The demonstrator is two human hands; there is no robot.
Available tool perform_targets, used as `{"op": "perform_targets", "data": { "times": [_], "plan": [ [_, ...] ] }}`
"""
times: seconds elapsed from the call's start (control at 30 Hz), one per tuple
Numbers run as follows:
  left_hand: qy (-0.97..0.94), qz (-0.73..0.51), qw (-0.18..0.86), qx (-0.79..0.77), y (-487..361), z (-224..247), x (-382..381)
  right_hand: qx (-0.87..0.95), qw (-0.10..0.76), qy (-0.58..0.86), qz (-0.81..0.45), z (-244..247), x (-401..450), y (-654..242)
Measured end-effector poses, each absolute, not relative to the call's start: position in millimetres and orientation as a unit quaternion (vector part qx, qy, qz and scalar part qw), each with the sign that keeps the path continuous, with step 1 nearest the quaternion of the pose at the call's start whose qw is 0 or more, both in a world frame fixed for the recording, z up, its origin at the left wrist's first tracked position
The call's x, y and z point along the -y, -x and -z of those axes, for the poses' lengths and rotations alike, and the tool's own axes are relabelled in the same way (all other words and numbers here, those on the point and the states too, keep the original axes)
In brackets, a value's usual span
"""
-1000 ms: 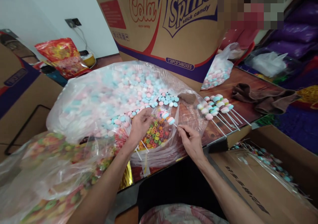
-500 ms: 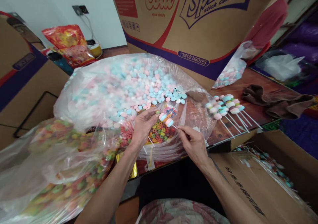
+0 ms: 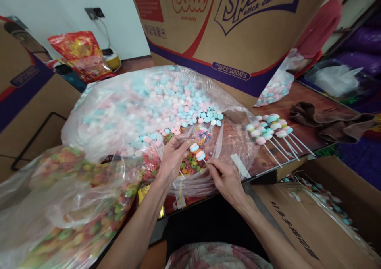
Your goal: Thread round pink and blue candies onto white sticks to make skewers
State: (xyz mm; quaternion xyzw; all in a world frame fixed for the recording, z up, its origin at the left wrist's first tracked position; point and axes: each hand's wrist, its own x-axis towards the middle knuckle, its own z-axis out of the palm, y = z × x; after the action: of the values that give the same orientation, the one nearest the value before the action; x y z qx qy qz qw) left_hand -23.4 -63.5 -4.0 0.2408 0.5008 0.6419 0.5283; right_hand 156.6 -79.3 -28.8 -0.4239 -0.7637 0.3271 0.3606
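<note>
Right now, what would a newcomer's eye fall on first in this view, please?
Probably the big clear bag of pastel pink, blue and white sweets, sprawled across the middle of the table. Behind it looms the cardboard box printed "Cola" and "stick candy". In front, the right hand holds a stick threaded with candies, the left hand at its far end.

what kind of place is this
Probably a small candy workshop: a big bag of pastel candies, finished-looking candy sticks in a pile, and a large carton printed "stick candy".
</note>
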Motion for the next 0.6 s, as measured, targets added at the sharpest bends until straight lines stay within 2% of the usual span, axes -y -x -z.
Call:
{"op": "perform_targets", "data": {
  "times": [0.17,0.6],
  "plan": [
    [-0.215,-0.644,0.561,-0.474,3.4,0.5,66.2,0.73,0.428,0.401,-0.35,35.5,85.8,-152.7],
    [-0.263,-0.576,0.612,-0.475,-37.7,0.2,44.6,0.638,0.482,0.488,-0.351,39.5,82.9,-159.1]
  ]
}}
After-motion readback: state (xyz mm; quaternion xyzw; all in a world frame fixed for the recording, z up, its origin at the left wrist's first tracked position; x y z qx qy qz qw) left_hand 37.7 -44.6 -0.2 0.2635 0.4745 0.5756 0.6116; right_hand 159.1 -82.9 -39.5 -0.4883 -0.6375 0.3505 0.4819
